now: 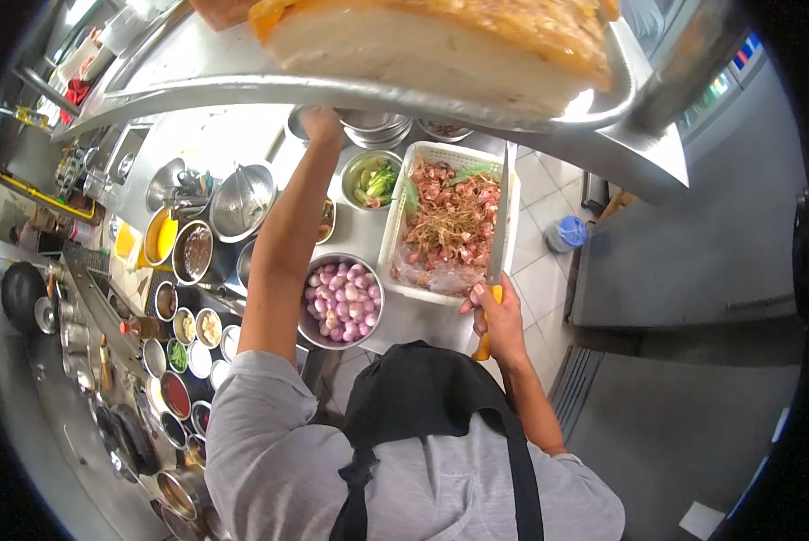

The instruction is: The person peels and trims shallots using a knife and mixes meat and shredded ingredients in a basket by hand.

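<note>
My right hand (502,320) is closed around the yellow handle of a long knife (502,216), whose blade points away along the right side of a white basket (389,243). Inside the basket lie chopped reddish meat (441,185) and a heap of thin brown roots or stems (447,225). My left hand (321,123) reaches to the far side of the counter, beside stacked metal bowls (377,131). A shelf edge partly covers it, and its fingers are hidden. Nearer to me, a metal bowl of peeled purple shallots (341,302) stands left of the basket.
Overhead, a metal shelf (233,93) holds a large pale block with an orange top (432,50). A bowl of green vegetables (373,180) is left of the basket. Strainers (242,203), pots and several seasoning containers (175,395) crowd the left. A blue-white tub (565,234) stands on the right.
</note>
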A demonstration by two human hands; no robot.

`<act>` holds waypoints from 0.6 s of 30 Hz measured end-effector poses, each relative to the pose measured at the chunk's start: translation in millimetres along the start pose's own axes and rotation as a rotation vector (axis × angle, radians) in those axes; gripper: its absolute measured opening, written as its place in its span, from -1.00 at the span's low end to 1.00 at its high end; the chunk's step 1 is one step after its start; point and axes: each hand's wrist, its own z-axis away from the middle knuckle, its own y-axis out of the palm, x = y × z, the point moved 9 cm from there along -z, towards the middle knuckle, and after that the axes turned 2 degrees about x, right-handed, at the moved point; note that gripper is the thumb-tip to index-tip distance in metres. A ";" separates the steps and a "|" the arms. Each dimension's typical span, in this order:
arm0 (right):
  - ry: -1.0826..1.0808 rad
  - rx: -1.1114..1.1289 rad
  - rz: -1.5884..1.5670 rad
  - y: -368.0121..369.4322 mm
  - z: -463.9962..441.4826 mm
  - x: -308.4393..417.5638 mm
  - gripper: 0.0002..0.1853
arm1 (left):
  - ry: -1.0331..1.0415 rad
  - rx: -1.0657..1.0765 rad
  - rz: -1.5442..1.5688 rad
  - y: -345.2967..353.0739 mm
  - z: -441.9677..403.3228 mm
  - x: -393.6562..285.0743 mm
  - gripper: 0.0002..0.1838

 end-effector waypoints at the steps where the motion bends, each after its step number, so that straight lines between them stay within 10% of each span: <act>1: -0.011 0.001 0.005 -1.5 -0.4 -0.8 -0.81 | -0.006 -0.011 -0.009 -12.0 5.6 0.5 -0.65; 4: 0.001 -0.006 0.008 -3.0 -1.4 -5.9 -0.85 | -0.521 -0.171 0.317 -54.3 49.1 28.0 -0.84; 16: 0.032 0.095 0.024 20.6 -8.8 -16.3 -0.74 | -0.888 -0.148 0.574 -225.5 226.4 112.4 -0.89; 18: 0.046 0.098 0.025 22.9 -8.6 -15.7 -0.68 | -0.717 0.141 0.195 -250.8 232.3 162.8 -0.90</act>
